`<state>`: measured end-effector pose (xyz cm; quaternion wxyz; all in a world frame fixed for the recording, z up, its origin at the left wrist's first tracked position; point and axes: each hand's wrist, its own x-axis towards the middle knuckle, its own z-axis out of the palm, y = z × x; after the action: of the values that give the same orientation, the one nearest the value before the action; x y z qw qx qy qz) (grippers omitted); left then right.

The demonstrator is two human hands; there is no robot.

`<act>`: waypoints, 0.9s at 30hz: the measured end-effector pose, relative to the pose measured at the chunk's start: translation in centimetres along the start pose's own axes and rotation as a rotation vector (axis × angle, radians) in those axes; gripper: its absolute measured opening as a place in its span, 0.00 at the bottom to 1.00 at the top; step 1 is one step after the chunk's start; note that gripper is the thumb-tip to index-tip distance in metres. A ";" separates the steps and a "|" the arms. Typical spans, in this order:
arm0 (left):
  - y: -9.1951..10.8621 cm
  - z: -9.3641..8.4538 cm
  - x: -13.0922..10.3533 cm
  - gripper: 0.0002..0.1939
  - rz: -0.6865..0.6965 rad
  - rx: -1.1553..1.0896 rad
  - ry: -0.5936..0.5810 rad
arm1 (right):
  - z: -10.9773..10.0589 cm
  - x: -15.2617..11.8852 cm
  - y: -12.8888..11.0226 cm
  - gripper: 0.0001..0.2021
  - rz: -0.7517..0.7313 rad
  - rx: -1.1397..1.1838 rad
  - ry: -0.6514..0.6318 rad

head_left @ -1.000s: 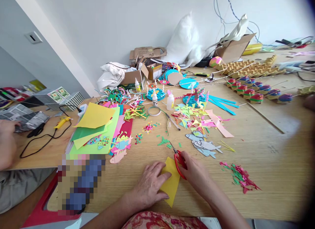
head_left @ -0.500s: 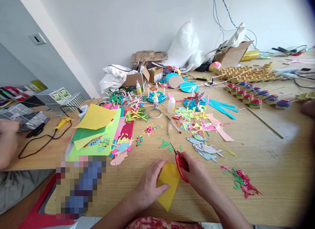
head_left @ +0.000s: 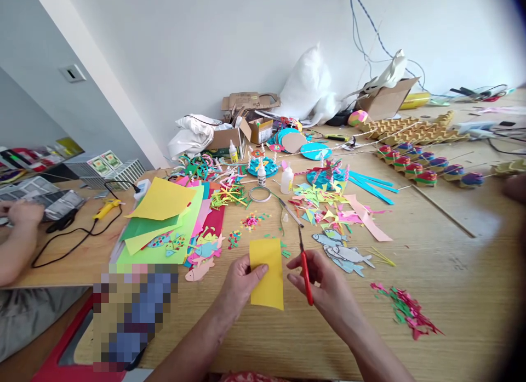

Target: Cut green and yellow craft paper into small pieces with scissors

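Left hand point(head_left: 240, 281): thumb and fingers pinching the yellow paper point(head_left: 269, 289) at its left edge.
Yellow paper: lower centre of the frame, an oblong, seemingly not yet cut into any shape.
Right hand point(head_left: 331, 288): fingers hooked round the red scissors point(head_left: 306, 275), beside the paper.
Fish cutouts point(head_left: 349, 255): finished outlines, right of centre.
Scraps point(head_left: 411, 313): offcuts heaped lower right.
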<state>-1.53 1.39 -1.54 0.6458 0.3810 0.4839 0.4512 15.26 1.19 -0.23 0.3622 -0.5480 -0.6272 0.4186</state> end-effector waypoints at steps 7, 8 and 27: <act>0.8 1.3 -0.1 0.18 0.027 -0.137 -0.151 | 0.8 0.5 -0.5 0.09 0.043 0.258 0.007; 0.9 1.2 -0.2 0.19 -0.020 -0.150 -0.207 | 0.7 0.7 -0.7 0.09 0.039 0.260 0.017; 4.6 1.3 1.1 0.08 0.256 -0.028 0.040 | 0.8 -2.6 -0.9 0.14 0.010 0.010 -0.196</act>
<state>-1.10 3.76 2.75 0.5784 0.4214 0.4376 0.5444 14.55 -1.52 0.32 0.2999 -0.5057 -0.6547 0.4751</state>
